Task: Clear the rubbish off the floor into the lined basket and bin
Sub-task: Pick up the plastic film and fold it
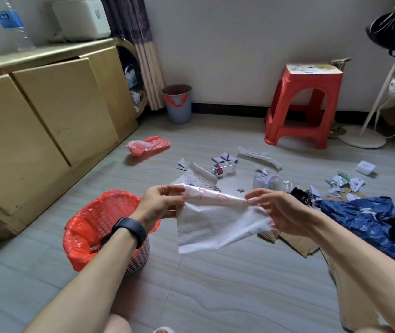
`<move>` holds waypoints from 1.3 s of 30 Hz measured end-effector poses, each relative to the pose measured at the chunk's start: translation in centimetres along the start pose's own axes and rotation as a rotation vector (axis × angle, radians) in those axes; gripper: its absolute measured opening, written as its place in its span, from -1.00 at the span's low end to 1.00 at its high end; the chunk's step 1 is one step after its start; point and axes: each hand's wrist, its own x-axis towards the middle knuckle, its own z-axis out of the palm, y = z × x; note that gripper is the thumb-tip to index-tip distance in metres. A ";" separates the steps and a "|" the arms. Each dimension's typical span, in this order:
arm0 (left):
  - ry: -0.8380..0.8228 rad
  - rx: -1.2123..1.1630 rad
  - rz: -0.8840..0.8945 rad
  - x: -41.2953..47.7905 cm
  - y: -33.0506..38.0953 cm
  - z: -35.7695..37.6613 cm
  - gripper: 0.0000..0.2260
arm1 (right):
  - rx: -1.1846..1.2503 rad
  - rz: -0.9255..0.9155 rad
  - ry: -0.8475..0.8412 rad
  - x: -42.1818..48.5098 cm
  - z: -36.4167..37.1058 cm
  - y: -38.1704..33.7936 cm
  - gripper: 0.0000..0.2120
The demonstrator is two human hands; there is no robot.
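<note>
A white plastic mailer bag (pixel 215 224) with red print along its top edge hangs in the air between both hands. My left hand (pixel 160 203) pinches its left top corner. My right hand (pixel 273 210) pinches its right edge. Just left of and below it stands the white basket with a red liner (pixel 90 227), something dark inside. A grey bin with a red liner (pixel 178 104) stands far back by the wall. Paper scraps (pixel 343 183), a white padded envelope (pixel 198 176), a clear wrapper (pixel 222 168), a red plastic bag (pixel 147 145) and a blue plastic bag (pixel 369 222) litter the floor.
A yellow cabinet (pixel 42 121) runs along the left. A red plastic stool (pixel 304 104) stands at the back right, with a white fan base (pixel 362 138) beside it. Flattened cardboard (pixel 297 243) lies under my right forearm. A small white box (pixel 365 167) sits at far right.
</note>
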 end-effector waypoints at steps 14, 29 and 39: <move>0.013 -0.035 -0.029 -0.3 -0.1 0.2 -0.76 | 0.137 -0.030 0.052 0.0 0.6 -0.6 -0.68; 0.101 -0.080 0.093 -0.3 0.4 -0.5 -0.62 | 0.134 -0.078 0.062 0.3 1.3 -0.4 -0.69; -0.033 -0.157 -0.129 -0.6 0.0 -1.5 -0.86 | 0.110 -0.071 0.068 -0.2 1.5 -0.4 -0.67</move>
